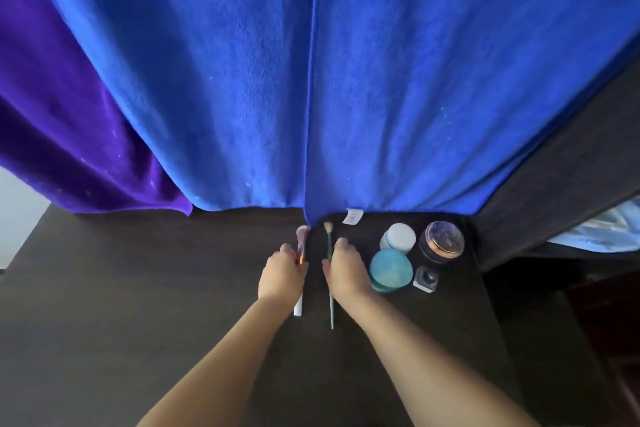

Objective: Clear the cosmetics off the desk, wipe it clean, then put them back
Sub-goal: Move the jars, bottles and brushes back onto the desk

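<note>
On the dark desk (138, 288), my left hand (282, 276) is closed around a pink-bristled brush (302, 236) with a white handle; the handle's end sticks out below my wrist. Just to its right, my right hand (348, 270) pinches a thin teal-handled brush (331, 308) between thumb and fingers. That brush lies lengthwise, pale bristles toward the back. Both brushes rest on or just above the desk surface; I cannot tell which.
Right of my hands stand a white-lidded jar (398, 237), a teal round compact (390, 269), a dark jar with a clear lid (443, 241) and a small square dark bottle (426, 278). A blue towel (311, 80) and a purple cloth (69, 135) hang behind the desk.
</note>
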The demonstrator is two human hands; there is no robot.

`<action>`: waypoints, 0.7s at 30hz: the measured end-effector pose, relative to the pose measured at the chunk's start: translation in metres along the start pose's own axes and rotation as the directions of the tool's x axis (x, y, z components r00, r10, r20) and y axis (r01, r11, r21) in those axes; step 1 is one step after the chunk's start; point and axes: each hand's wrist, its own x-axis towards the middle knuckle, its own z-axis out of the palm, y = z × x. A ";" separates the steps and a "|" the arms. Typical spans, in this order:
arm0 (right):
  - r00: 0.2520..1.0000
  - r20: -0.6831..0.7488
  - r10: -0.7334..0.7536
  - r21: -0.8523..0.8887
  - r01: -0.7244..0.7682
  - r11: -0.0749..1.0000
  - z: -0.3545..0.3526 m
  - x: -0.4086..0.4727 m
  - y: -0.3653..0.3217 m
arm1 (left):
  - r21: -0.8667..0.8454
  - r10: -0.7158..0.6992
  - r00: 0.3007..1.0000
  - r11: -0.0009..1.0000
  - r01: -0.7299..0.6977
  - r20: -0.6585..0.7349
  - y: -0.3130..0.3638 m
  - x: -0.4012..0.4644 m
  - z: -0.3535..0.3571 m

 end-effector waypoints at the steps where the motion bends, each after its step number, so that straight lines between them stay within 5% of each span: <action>1: 1.000 -0.004 0.004 0.004 -0.004 1.000 -0.003 -0.001 -0.001 | -0.011 0.003 1.000 1.000 -0.003 0.004 0.000 -0.001 -0.003; 7: 0.974 -0.165 -0.155 0.277 0.197 0.941 -0.073 -0.023 -0.009 | -0.075 0.220 0.964 0.970 -0.233 -0.150 0.044 -0.024 -0.040; 12: 0.887 -0.440 -0.144 0.359 0.320 0.877 -0.177 -0.052 0.016 | -0.156 0.494 0.816 0.819 -0.552 -0.299 0.142 -0.057 -0.065; 16: 0.773 -0.629 -0.081 0.413 0.421 0.808 -0.267 -0.082 0.063 | -0.157 0.733 0.597 0.581 -0.799 -0.325 0.231 -0.092 -0.057; 21: 0.595 -0.804 0.002 0.355 0.477 0.804 -0.371 -0.107 0.147 | -0.086 0.909 0.237 0.221 -0.972 -0.342 0.340 -0.147 -0.015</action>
